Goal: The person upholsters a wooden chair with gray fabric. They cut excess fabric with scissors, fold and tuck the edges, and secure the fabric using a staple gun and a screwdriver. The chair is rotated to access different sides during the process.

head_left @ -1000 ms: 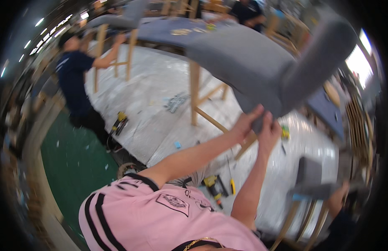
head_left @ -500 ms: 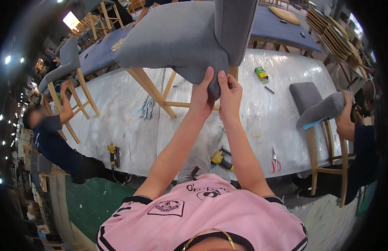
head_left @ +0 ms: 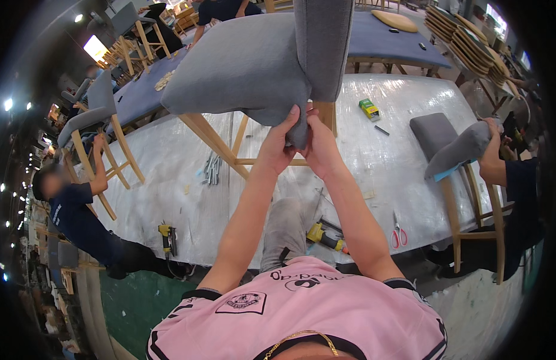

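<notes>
Head camera looks down on a padded grey fabric chair with pale wooden legs [head_left: 236, 66], which stands on a broad desk wrapped in clear shiny film [head_left: 410, 99]. At its near corner, just below the backrest, hangs a loose flap of grey fabric [head_left: 298, 135]. The bare left hand [head_left: 278, 146] pinches this flap from the left, thumb laid along the cloth; the bare right hand [head_left: 321, 149] closes on it from the opposite side, thumb raised near the seam. Both hands' fingers are drawn in around the cloth (most are hidden, so how hard they squeeze cannot be told). Gripping from two sides probably lets the fabric be tensioned evenly instead of twisting. Having the chair up on the desk likely brings that corner within comfortable reach, and the film presumably spares the surfaces from scuffs. A yellow-and-black staple gun [head_left: 326, 236] lies near the right forearm, apparently parked handily; red-handled metal scissors [head_left: 399, 236] rest farther right. Slim silver metal strips [head_left: 211, 170] lie heaped left of the chair, seemingly out of the way.
</notes>
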Available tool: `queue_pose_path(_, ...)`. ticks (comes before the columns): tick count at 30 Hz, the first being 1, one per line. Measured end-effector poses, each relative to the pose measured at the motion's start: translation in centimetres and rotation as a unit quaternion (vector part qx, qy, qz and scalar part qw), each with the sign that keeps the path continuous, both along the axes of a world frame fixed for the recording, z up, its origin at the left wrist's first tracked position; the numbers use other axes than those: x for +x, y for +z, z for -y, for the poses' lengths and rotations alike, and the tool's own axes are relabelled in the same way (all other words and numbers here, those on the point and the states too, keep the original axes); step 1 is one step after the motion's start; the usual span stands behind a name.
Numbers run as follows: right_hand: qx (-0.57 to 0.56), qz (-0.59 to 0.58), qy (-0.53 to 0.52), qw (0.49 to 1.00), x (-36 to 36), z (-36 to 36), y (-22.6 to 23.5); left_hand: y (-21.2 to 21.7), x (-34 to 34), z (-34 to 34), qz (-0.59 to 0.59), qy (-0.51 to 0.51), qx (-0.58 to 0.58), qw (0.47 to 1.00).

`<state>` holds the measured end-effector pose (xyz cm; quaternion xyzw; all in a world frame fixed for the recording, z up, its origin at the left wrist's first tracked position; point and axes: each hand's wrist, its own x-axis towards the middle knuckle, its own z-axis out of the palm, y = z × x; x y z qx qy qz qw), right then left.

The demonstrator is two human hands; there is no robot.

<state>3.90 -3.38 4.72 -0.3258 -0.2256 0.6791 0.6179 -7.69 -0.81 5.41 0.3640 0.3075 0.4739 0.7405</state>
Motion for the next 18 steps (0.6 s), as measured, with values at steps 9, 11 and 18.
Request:
queue_pose_path(9, 0.218, 0.483, -0.179, 0.829, 0.4, 0.8, 0.0, -1.0, 0.7, -0.3, 0.061, 0.039, 0.019, 0.997)
queue_pose_path(11, 0.242, 0.511, -0.176, 0.806, 0.4, 1.0, 0.0, -1.1, 1.0, 0.0, 0.105, 0.041, 0.019, 0.994)
queue_pose_path(18, 0.223, 0.407, -0.185, 0.866, 0.4, 0.7, -1.1, -1.5, 1.7, 1.0, 0.183, -0.002, -0.021, 0.983)
